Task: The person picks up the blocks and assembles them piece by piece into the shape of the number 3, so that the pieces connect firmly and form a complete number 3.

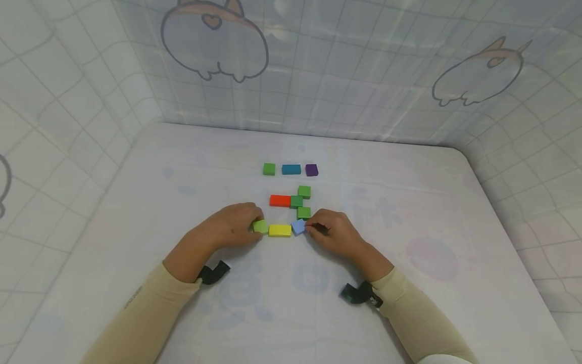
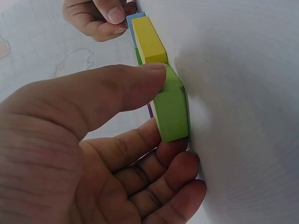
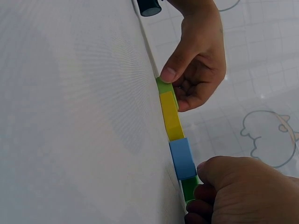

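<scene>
Pinching the lime block (image 1: 260, 227), the left hand (image 1: 234, 225) does best as a light, steady stop for the yellow block (image 1: 279, 230) just beside its grip, while the right hand (image 1: 338, 234), nipping the skewed blue block (image 1: 298, 227) by its outer edge, should square it with gentle pressure.

Sleeve lettering (image 1: 133, 298), apparently; nothing legible.

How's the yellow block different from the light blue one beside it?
The yellow block is longer; the light blue block is shorter. The yellow block lies nearly straight across in the head view, while the light blue block is at an angle. Both have flat sides.
</scene>
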Tool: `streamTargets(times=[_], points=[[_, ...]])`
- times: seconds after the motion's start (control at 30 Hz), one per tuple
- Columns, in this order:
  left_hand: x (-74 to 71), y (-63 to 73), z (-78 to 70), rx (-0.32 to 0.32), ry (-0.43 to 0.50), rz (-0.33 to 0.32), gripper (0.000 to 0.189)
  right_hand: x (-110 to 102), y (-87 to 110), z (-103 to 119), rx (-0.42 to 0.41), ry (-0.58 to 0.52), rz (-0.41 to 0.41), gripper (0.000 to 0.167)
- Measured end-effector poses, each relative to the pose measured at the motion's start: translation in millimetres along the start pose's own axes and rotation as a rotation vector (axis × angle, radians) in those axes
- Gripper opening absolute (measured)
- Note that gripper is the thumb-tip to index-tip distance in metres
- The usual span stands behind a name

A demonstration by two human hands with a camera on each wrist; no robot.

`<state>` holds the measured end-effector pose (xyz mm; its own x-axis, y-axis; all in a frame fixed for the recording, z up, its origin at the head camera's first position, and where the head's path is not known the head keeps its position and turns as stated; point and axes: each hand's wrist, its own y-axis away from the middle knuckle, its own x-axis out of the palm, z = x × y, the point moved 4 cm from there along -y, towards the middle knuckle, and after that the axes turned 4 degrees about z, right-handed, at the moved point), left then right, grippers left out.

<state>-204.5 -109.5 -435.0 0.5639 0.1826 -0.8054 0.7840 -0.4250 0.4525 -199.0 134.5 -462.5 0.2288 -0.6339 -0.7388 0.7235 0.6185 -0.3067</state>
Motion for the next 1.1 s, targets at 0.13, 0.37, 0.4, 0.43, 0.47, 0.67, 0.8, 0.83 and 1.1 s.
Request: streamTargets(times=[0.13,0.37,0.4,0.43,0.47,0.67,0.8,0.83,1.1], points=[[0.3,-0.3,0.5,-0.008,0.003,0.001,0.033,0,0.0,0,-0.002,0.003,-0.001,0.013],[-0.5,0.2,2.2,-0.002,0.000,0.003,0.031,0,-0.1,0,-0.009,0.010,-0.006,0.013],[-0.3,0.3,2.3,-0.004,-0.001,0.001,0.031,0,-0.2,0,-0.008,0.010,-0.006,0.013],[-0.2,0.3,2.4,-0.004,0.000,-0.001,0.031,0,-0.2,0,-0.006,0.010,-0.004,0.013],[-0.2,0.5,2.5,-0.007,0.002,-0.002,0.032,0,-0.2,0,-0.004,0.010,-0.004,0.013],[-1.6,2.8,2.7,-0.022,0.008,-0.008,0.046,0,0.2,1,0.002,0.006,0.004,0.013],[-4.3,5.5,0.5,0.007,-0.010,-0.028,0.054,0,0.0,1,0.010,-0.004,0.010,0.012],[-5.0,6.1,-0.5,0.024,-0.012,-0.034,0.055,0,-0.1,2,0.013,-0.006,0.011,0.012],[-6.4,7.3,-9.0,0.112,-0.017,-0.044,0.044,-3,-0.3,2,0.015,-0.001,0.016,0.012]])
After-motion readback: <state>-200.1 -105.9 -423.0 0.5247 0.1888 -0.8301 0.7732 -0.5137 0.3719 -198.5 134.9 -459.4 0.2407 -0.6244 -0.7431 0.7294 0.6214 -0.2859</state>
